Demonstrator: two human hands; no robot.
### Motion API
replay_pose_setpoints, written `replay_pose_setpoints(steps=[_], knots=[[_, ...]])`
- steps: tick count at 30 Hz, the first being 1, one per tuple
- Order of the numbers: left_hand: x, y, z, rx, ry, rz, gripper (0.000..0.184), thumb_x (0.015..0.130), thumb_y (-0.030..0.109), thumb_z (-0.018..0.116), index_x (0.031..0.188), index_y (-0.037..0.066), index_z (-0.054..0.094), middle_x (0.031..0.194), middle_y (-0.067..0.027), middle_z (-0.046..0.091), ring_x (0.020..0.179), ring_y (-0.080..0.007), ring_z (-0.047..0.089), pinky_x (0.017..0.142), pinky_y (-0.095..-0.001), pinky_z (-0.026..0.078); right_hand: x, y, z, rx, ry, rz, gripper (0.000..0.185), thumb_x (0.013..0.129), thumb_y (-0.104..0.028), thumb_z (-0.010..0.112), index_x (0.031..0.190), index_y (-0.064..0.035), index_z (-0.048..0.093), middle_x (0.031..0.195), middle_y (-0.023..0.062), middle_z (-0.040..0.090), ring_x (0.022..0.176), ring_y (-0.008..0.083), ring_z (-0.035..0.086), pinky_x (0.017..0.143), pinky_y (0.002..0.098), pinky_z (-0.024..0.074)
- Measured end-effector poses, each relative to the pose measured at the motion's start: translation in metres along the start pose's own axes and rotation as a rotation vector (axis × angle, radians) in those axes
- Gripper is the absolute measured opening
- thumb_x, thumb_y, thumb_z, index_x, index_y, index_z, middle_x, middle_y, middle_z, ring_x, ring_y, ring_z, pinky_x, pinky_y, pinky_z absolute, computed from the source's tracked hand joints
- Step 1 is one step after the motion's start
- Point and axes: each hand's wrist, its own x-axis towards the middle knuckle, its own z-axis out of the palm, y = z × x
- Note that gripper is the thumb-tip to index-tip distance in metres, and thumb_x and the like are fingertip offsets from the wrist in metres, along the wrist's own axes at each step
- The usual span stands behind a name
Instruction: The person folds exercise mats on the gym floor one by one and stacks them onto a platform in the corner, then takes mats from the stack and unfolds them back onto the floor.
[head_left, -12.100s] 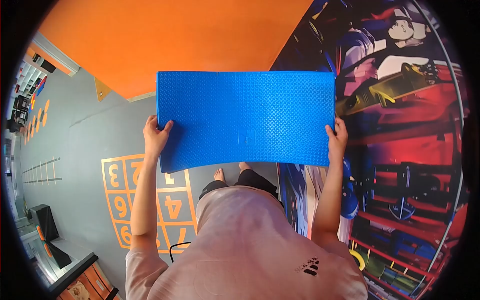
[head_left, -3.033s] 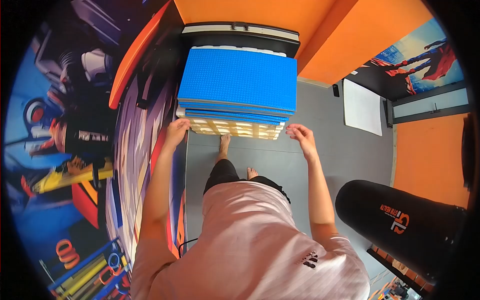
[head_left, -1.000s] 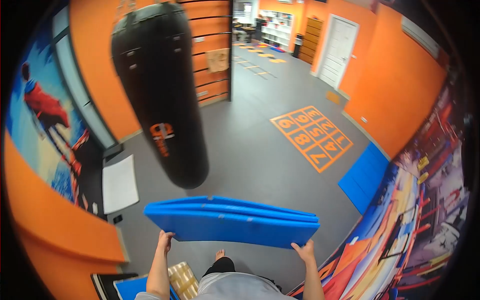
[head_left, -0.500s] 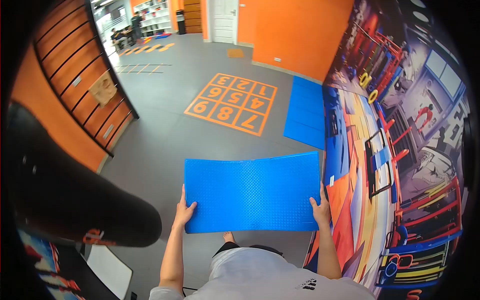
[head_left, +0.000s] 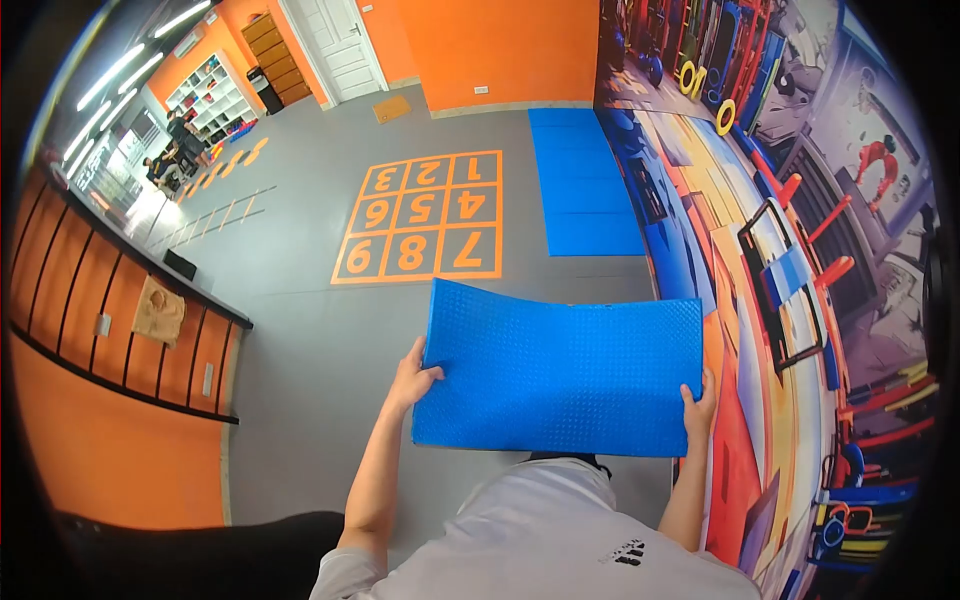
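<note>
A blue textured foam mat [head_left: 565,370] is held up in front of my body, sagging a little in the middle. My left hand [head_left: 413,378] grips its left edge, thumb on the near face. On the opposite edge, my right hand [head_left: 700,400] is closed in the same way. The fingers behind the mat are mostly hidden. Farther ahead, a blue mat strip [head_left: 590,185] lies flat on the floor along the mural wall.
An orange number grid [head_left: 415,218] marks the grey floor ahead. A mural wall [head_left: 690,240] runs along my right. Wall bars [head_left: 125,330] stand at left, above a black punching bag [head_left: 200,555]. People [head_left: 180,150] are near the white shelf [head_left: 212,100] far back.
My view has turned and tilted, so the punching bag sits lower at left. The mat, still in both hands, appears farther right and slightly tilted.
</note>
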Motion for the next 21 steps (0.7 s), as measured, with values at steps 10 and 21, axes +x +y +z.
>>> replay_pose_setpoints(steps=[10, 21], knots=[[0.135, -0.014, -0.117, -0.344, 0.386, -0.075, 0.049, 0.087, 0.005, 0.051, 0.134, 0.003, 0.041, 0.123, -0.0105, 0.057, 0.113, -0.0222, 0.053, 0.097, -0.0339, 0.041, 0.245, -0.127, 0.22, 0.08, -0.32, -0.116, 0.035, 0.077, -0.005, 0.067, 0.109, -0.0004, 0.053, 0.12, 0.0208, 0.058, 0.112, 0.0299, 0.057, 0.095, 0.0359, 0.0432], [0.374, -0.067, -0.238, -0.375, 0.437, -0.176, 0.039, 0.085, 0.005, 0.056, 0.124, 0.001, 0.055, 0.112, -0.0094, 0.064, 0.105, -0.0198, 0.058, 0.092, -0.0334, 0.044, 0.382, -0.194, 0.421, 0.119, -0.403, -0.264, 0.031, 0.074, 0.006, 0.062, 0.102, -0.0002, 0.052, 0.142, 0.0218, 0.045, 0.124, 0.0339, 0.052, 0.101, 0.038, 0.0407]])
